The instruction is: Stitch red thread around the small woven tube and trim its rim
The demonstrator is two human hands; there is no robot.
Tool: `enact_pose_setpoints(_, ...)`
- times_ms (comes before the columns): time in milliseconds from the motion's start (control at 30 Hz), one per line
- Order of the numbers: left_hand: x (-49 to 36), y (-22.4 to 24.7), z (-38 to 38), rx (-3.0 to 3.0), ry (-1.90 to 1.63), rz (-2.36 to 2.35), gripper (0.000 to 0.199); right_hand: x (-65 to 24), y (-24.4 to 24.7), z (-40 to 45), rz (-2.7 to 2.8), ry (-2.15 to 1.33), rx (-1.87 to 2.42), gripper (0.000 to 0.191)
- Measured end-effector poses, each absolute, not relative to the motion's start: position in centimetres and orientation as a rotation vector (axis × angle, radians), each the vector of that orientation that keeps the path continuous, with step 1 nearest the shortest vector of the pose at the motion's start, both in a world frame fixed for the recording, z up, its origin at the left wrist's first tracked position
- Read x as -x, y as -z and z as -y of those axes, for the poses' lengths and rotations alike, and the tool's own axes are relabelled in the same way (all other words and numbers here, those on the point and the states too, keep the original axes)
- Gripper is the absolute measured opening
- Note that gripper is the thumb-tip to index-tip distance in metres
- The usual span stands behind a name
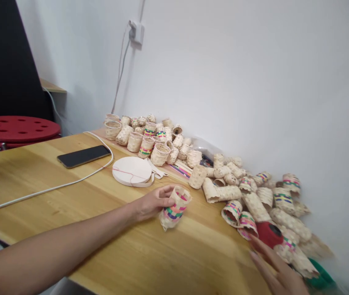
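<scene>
My left hand [157,200] grips a small woven tube [174,209], pale straw with pink, green and purple bands, holding it tilted just above the wooden table. Its top is open and its lower rim looks ragged. On the right, my right hand [274,266] reaches out with fingers stretched and apart, holding nothing that I can see. Its fingertips are close to a woven tube with pink and green bands [248,224] and a red round object with a black centre [269,234]. Whether they touch either is unclear.
Many more woven tubes [134,141] are heaped along the wall. A white roll of tape [131,170] with a red thread lies left of the heap. Farther left are a phone [84,156] and a white cable [54,187]. Red stools [17,128] stand beyond the table [106,246].
</scene>
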State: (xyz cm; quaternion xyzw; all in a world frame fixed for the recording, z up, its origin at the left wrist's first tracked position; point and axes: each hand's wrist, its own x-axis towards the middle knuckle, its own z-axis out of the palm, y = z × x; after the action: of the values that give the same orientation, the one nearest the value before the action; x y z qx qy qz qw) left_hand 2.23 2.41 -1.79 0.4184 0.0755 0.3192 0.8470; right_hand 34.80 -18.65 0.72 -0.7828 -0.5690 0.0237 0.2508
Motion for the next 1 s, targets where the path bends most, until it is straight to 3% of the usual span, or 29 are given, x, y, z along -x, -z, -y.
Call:
enact_pose_setpoints(100, -2.2, 2.1, -2.3, -1.039, -0.673, -0.128, 0.072, -26.5, -1.3, 14.5, 1.592, -0.481, 1.765, 0.054)
enact_pose_setpoints(200, -2.2, 2.6, -2.4, -1.146, -0.667, -0.114, 0.076, -21.7, -0.3, 10.9, 1.543, -0.649, 1.384, 0.062)
enact_pose_setpoints(400, -2.5, 3.7, -3.3, -1.197, -0.643, -0.111, 0.07, -19.7, 1.3, 7.3, 1.361, -0.846, 1.308, 0.061)
enact_pose_setpoints(533, -2.7, 4.7, -3.7, -1.236, -0.582, -0.116, 0.068, -19.6, 3.0, 6.4, 1.318, -0.838, 1.326, 0.06)
enact_pose_setpoints(700, -2.5, 4.1, -4.1, -1.267, -0.563, -0.152, 0.07, -19.8, 3.6, 6.5, 1.304, -0.778, 1.334, 0.074)
enact_pose_setpoints(867, -0.4, 0.6, -6.6, -1.173, -1.064, -0.303, 0.064, -23.4, 1.1, 7.9, 1.309, -0.463, 1.556, 0.066)
enact_pose_setpoints(1000, 1.4, -0.9, -9.1, -1.119, -1.363, -0.403, 0.055, -23.0, 2.1, 9.1, 1.681, -0.309, 1.735, 0.068)
